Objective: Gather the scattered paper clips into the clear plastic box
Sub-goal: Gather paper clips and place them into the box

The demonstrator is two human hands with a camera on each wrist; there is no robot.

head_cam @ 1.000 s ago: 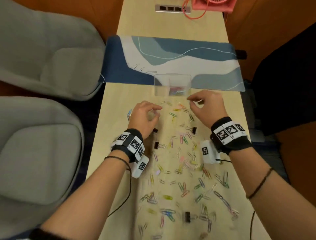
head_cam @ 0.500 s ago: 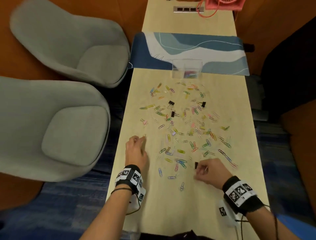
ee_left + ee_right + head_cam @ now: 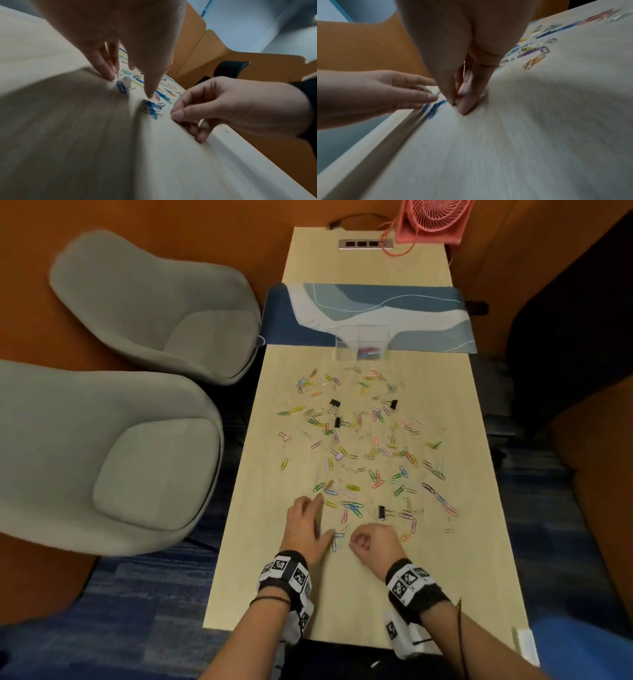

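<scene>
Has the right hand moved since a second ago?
Yes. The right hand was up beside the clear plastic box; now it sits at the near end of the clip scatter, far from the box.

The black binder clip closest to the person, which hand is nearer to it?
Right. The right hand sits just below the black binder clip; the left hand lies farther off to its left.

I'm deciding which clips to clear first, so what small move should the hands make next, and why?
Probably the left hand should pinch up the blue paper clips lying between it and the right hand. Its fingers are straight and hold nothing, while the right hand is curled, fingertips pinched together. These clips lie nearest the person, farthest from the clear plastic box.
</scene>
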